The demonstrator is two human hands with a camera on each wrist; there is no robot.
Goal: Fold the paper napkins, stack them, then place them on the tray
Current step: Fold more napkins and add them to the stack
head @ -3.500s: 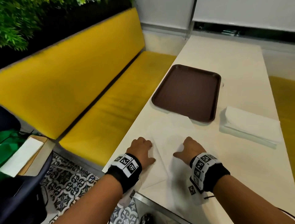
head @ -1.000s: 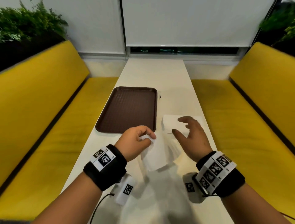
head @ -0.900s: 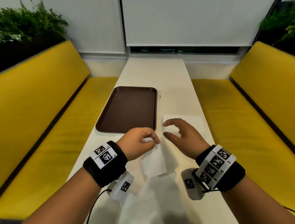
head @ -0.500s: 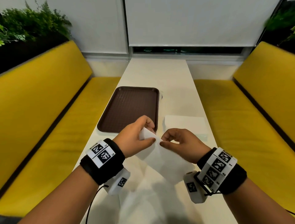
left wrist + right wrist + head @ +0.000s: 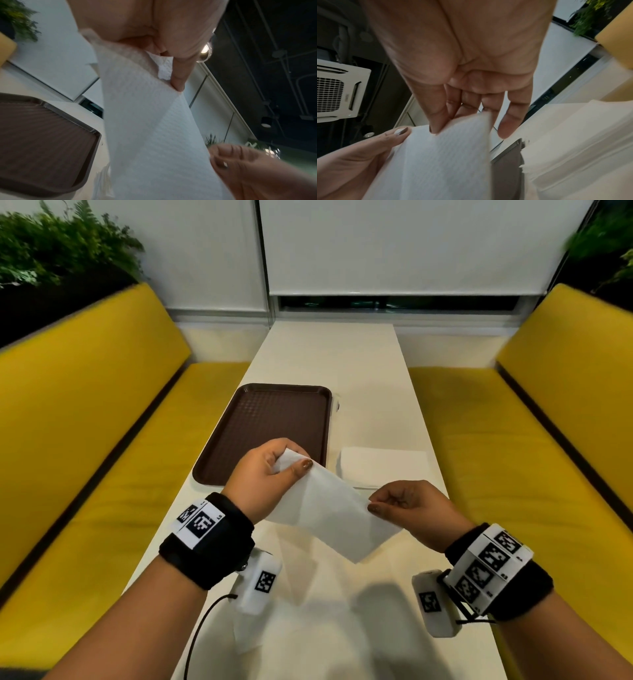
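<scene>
1. The left hand [image 5: 265, 477] covers the near right corner of the tray [image 5: 239, 440], which lies beyond its grip.
2. The held napkin [image 5: 329, 508] hides the near left edge of the napkin stack [image 5: 383, 467] beyond the right hand [image 5: 411, 505].
3. In the left wrist view, the napkin [image 5: 150, 135] runs off the bottom edge, below the grip.
4. In the right wrist view, the napkin's [image 5: 440, 162] upper edge at the grip is blurred, and the tray [image 5: 506, 175] shows only as a sliver beside it.

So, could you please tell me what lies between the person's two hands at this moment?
A white paper napkin spans the gap, held above the table; the left hand pinches its far corner, the right hand its near edge. The head view shows it best.
</scene>
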